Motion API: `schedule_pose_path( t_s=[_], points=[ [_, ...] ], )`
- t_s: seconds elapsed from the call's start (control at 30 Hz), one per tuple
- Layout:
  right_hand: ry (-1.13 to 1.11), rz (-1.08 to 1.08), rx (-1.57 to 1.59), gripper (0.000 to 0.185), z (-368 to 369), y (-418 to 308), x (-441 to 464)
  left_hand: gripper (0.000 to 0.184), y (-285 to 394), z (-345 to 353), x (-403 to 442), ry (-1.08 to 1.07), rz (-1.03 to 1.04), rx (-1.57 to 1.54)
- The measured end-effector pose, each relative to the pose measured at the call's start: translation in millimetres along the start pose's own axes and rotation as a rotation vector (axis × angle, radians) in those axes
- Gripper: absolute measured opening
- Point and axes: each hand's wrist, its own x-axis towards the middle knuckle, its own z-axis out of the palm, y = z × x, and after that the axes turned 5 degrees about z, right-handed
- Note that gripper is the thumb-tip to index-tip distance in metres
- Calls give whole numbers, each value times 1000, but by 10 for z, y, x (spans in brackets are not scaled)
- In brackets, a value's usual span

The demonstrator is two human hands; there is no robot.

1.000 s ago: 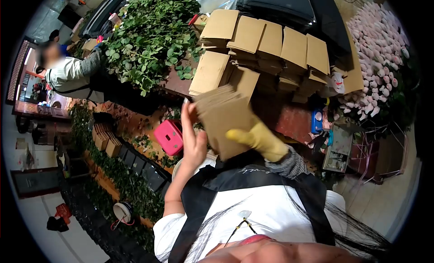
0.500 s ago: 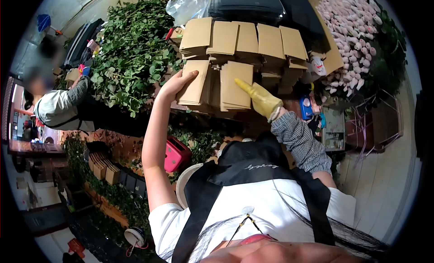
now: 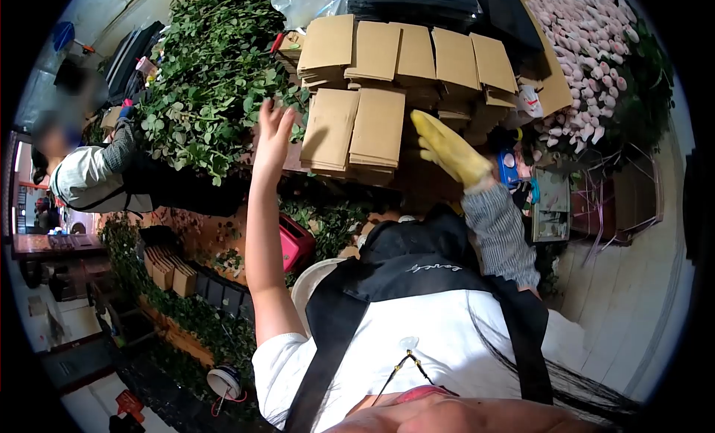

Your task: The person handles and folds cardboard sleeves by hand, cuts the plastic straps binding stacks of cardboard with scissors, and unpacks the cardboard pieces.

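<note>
Two stacks of flat brown cardboard pieces lie side by side in front of me, a left stack [image 3: 330, 128] and a right stack [image 3: 377, 128]. Just left of them, my bare left hand [image 3: 274, 135] is raised with its fingers apart, touching neither stack. My right hand [image 3: 450, 150], in a yellow glove, is held to the right of the stacks with fingers stretched out and nothing in it. Behind, a row of more cardboard stacks [image 3: 413, 52] runs across the table.
A big heap of leafy green stems [image 3: 212, 83] lies at left. Pale pink roses [image 3: 581, 61] are piled at far right. Another person [image 3: 97, 176] works on the left side. A pink box-like object [image 3: 296, 243] sits below, and a clear plastic bag [image 3: 309, 2] at the back.
Both hands have let go of the cardboard stacks and moved outward, the left hand leftward and the right hand rightward. The two stacks now sit closer together and flatter.
</note>
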Motion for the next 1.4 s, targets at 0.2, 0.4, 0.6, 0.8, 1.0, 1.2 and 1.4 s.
schedule_pose_path(
  t_s=[0.2, 0.4, 0.6, 0.8, 1.0, 1.2, 1.4],
  points=[
    [-503, -132, -259, 31, -200, 491, -199, 79, -993, -229, -220, 13, -28, -201],
    [-324, -170, -704, 74, 594, 692, 122, 75, -1166, 301, -20, -87, -235, -445],
    [-466, -263, -590, 54, 568, 639, 64, 69, -1477, 435, -70, 401, 297, -440],
    [-132, -223, -824, 39, 162, 686, -201, 46, -1267, 745, -666, 854, 687, 132],
    [205, -447, -975, 44, -372, 864, -539, 24, -500, 1419, -1522, 136, 1038, 446],
    [78, -438, -750, 41, -1531, 2045, -1464, 21, -298, 3175, -2357, -293, 980, 275],
    [602, 77, -767, 37, -3108, 2846, -3090, 20, -121, 5183, -3081, -598, 1012, 130]
  ],
)
